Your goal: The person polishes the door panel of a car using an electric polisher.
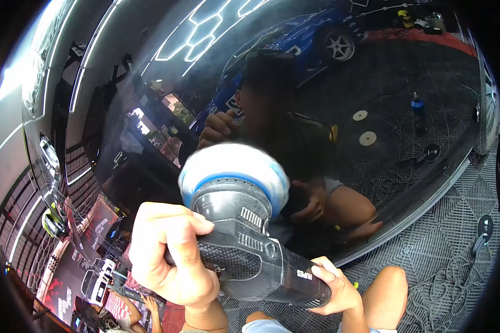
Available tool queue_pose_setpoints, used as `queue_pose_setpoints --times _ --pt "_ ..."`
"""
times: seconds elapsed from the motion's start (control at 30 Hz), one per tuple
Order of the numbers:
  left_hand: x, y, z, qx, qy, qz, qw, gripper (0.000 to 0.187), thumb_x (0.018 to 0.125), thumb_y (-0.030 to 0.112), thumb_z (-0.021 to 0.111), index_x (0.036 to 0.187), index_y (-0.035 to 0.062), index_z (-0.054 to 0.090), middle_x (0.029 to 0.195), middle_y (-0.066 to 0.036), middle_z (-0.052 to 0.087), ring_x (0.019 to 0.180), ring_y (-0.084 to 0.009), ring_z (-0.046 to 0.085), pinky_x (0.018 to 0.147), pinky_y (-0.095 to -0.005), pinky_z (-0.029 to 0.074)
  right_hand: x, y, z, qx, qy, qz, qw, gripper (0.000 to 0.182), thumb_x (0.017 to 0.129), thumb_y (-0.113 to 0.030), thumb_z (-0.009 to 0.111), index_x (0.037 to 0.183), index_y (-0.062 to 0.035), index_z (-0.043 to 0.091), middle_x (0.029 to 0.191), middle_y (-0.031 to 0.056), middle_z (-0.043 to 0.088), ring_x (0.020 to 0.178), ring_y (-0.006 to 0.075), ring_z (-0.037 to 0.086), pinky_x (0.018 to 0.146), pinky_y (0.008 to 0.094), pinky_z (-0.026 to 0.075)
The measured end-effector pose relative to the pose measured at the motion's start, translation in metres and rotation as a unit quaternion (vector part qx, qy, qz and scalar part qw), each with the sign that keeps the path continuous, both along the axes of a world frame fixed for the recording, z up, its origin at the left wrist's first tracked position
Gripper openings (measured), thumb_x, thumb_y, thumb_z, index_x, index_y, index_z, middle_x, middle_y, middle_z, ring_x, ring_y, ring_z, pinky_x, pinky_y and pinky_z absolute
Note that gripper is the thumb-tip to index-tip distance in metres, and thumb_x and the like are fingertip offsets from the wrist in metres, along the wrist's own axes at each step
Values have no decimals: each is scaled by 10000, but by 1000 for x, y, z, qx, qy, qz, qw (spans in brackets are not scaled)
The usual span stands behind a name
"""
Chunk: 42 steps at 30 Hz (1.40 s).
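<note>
A black polishing machine (244,244) with a white pad (225,161) and a blue backing ring is in the middle of the view. The pad is against or very close to a glossy dark car panel (344,161); the exact contact cannot be made out. My left hand (172,252) is closed around the machine's side, behind its head. Around the rear end of the body, at the lower right, my right hand (339,288) is wrapped. The panel mirrors hands, a blue car, hexagonal lights and two round pads.
Grey grid floor tiles (450,222) lie at the right, with a cable (428,311) across them and a small black object (484,227). Another person's arm (153,311) shows at the lower left. My bare knee (391,288) is near my right hand.
</note>
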<state>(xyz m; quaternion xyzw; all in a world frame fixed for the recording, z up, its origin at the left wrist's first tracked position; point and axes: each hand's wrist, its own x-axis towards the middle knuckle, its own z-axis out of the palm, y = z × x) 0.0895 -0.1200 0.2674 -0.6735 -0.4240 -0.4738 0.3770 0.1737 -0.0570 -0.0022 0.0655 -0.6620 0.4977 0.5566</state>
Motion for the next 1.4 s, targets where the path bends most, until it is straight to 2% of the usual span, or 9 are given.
queue_pose_setpoints --times 0.57,0.83,0.9,0.97,1.0,1.2,1.23,1.3,1.4 --pt "37 34 9 -50 68 -31 996 118 833 25 605 721 3 635 665 -81 596 599 -157 547 541 -242 405 24 20 -7 -20 47 10 999 1083 480 -43 838 1427 -223 344 1159 186 489 948 331 565 766 393 484" --pt "52 47 12 -69 76 -29 994 111 823 -14 619 713 -7 628 646 -76 592 588 -165 552 534 -249 415 33 27 -9 -24 72 0 997 1105 472 -49 847 1441 -161 328 1098 169 534 948 302 556 795 393 465" --pt "56 55 9 -76 78 -55 993 311 953 150 508 687 -5 548 684 -42 516 634 -87 412 600 -228 279 30 27 -11 -13 79 -6 997 1109 466 -64 853 1439 -148 328 1103 171 536 949 305 559 796 400 466" --pt "57 63 12 -68 118 -91 986 272 931 119 546 689 -4 562 675 -42 522 633 -94 439 606 -227 308 32 29 -20 -39 77 -20 996 1137 437 -92 868 1437 -139 330 1139 176 528 970 310 567 822 401 465" --pt "60 66 10 -68 104 -98 987 266 927 114 551 689 -7 563 676 -43 528 638 -95 445 611 -226 316 39 30 -28 -37 47 15 998 1271 414 -2 901 1486 -127 230 1418 157 415 1288 271 445 1064 400 348" --pt "77 76 13 -75 102 -98 987 221 896 49 589 684 -13 585 654 -21 536 585 -77 446 555 -212 327 43 26 -31 -64 57 -19 996 1270 417 -36 898 1480 -76 206 1377 165 441 1240 284 482 1029 401 383" --pt "80 77 14 -81 120 -82 986 198 875 34 615 686 -19 589 637 -30 534 562 -82 460 534 -215 337 45 24 -29 -82 76 -29 993 1230 439 -48 893 1474 -73 228 1343 185 468 1197 303 527 1000 408 411" --pt "82 90 13 -43 156 -113 980 180 784 56 690 680 48 543 643 -75 439 498 -249 475 447 -326 382 53 29 -30 -72 70 -31 994 1259 448 -17 892 1483 -53 177 1403 191 427 1273 300 471 1045 413 378" --pt "91 88 11 -62 154 -83 983 219 798 99 666 659 53 503 663 -78 436 515 -261 489 462 -350 384 65 32 -28 -53 7 -82 995 1268 453 -19 884 1486 -46 150 1406 184 424 1289 286 448 1057 404 363"
